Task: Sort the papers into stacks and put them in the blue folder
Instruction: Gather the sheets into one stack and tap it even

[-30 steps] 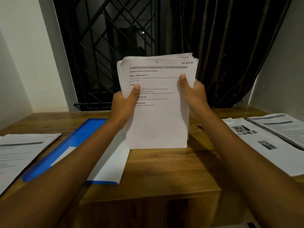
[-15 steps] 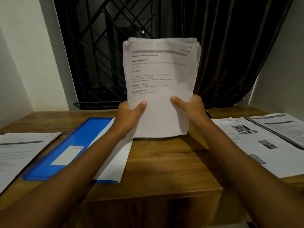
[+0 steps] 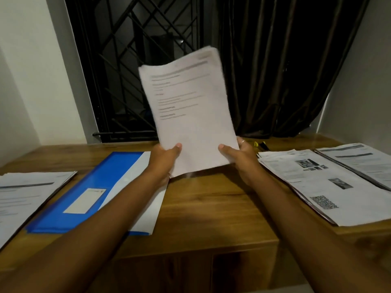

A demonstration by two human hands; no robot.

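Note:
I hold a stack of printed white papers (image 3: pixel 190 111) upright above the middle of the wooden table (image 3: pixel 211 208), its top tilted to the right. My left hand (image 3: pixel 164 158) grips its lower left corner and my right hand (image 3: pixel 237 155) grips its lower right corner. The open blue folder (image 3: pixel 91 193) lies flat to the left under my left forearm, with a white label on it and white sheets inside its right half.
One paper stack (image 3: pixel 27 191) lies at the table's far left. Two more paper stacks lie at the right, one with photos and a QR code (image 3: pixel 321 187), one at the far right edge (image 3: pixel 359 161). A yellow and black pen (image 3: pixel 261 144) lies behind them. A barred window and dark curtain stand behind.
The paper stack has been lifted off the table and tilted rightward; both hands slid from its sides down to its bottom corners.

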